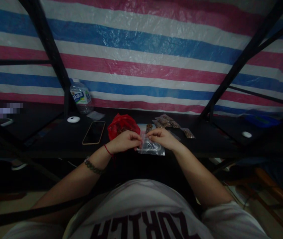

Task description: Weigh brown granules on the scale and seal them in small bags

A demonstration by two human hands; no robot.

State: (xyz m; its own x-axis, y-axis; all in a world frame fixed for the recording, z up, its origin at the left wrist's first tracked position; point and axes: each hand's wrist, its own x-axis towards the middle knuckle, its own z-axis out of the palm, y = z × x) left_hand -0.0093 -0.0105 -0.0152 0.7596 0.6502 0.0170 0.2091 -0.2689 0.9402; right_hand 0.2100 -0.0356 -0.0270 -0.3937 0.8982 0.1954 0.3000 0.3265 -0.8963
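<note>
A clear zip-lock bag (153,150) with a reddish strip along its edge hangs between my two hands at the table's front. My left hand (126,141) pinches its left side, and my right hand (162,137) pinches its upper part. No filling shows inside the bag. Just behind my left hand sits an open red plastic bag (118,124) with small brown bits in it. Past my fingertips stands a small container of brown bits (149,126), on or beside a pale flat object (142,127) that my hands partly cover.
Several filled clear packets (165,121) lie at the back right, one packet (187,133) apart from the others. On the left are a phone (94,132), a white round object (73,119) and a large plastic bottle (80,96). Black frame posts (54,56) rise at both sides.
</note>
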